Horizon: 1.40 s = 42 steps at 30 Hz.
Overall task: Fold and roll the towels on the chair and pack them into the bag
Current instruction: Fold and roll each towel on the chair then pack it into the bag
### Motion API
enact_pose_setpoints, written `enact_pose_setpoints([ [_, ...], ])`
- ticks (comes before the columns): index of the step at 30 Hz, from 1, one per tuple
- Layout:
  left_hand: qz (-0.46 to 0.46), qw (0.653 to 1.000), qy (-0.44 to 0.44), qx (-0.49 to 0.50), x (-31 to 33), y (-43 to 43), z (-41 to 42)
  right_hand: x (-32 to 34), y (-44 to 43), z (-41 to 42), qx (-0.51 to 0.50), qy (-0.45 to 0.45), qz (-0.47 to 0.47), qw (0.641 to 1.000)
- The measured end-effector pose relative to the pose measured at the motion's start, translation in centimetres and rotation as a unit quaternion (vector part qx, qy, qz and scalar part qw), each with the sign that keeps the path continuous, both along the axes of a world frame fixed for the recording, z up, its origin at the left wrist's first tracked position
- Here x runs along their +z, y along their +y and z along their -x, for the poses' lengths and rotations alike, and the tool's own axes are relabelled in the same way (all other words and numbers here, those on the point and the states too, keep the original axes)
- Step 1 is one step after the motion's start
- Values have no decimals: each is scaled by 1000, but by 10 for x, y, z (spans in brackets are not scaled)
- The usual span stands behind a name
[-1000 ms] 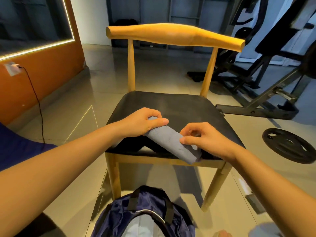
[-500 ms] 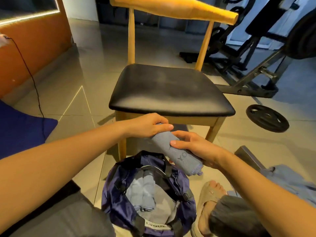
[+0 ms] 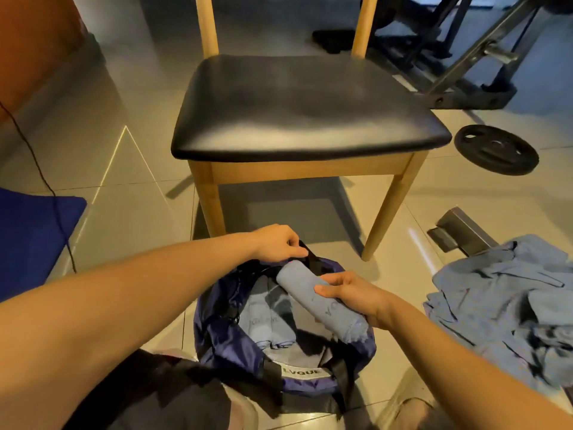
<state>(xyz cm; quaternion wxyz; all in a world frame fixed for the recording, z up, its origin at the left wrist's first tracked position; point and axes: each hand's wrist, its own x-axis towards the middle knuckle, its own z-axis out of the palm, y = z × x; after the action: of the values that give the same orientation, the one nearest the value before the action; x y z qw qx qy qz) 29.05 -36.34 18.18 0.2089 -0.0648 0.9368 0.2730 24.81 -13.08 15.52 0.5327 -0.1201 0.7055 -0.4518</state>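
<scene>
A person's left hand (image 3: 279, 246) pinches the far rim of an open purple bag (image 3: 223, 346) on the floor in front of a wooden chair (image 3: 294, 97), while the right hand (image 3: 350, 293) grips a rolled towel (image 3: 310, 293) slantwise over the bag's mouth; loose towels (image 3: 502, 305) lie heaped at right

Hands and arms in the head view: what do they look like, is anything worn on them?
Left hand and right hand are bare: no gloves, rings, watch or wristband visible. The left forearm and right forearm are uncovered to the frame edge, with no sleeve in view.
</scene>
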Motion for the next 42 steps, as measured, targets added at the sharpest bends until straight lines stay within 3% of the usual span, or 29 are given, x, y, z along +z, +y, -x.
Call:
enact_pose_setpoints([
  [3, 94, 994, 6, -57, -41, -3, 8, -46, 3, -11, -36, 42, -88, 995],
  [9, 167, 975, 4, -150, -98, 2, 28, -111, -13, -31, -130, 63, -161, 976],
  [14, 137, 982, 46, -122, -109, -5, 45, -140, -38, -46, -185, 108, -145, 966],
  [19, 43, 994, 91, -31, -96, -19, 60, -161, -67, -44, -267, 165, -174, 933],
  [26, -45, 997, 53, -15, -101, -23, 60, -176, -65, -34, -261, 91, -132, 952],
  [30, -44, 997, 49, -28, -104, -20, 61, -180, -61, -30, -245, 93, -137, 955],
  [34, -40, 998, 51, -17, -106, -21, 61, -178, -62, -41, -254, 134, -204, 936],
  [42, -12, 999, 34, -36, -113, -14, 58, -183, -66, -29, -237, 124, -193, 944],
])
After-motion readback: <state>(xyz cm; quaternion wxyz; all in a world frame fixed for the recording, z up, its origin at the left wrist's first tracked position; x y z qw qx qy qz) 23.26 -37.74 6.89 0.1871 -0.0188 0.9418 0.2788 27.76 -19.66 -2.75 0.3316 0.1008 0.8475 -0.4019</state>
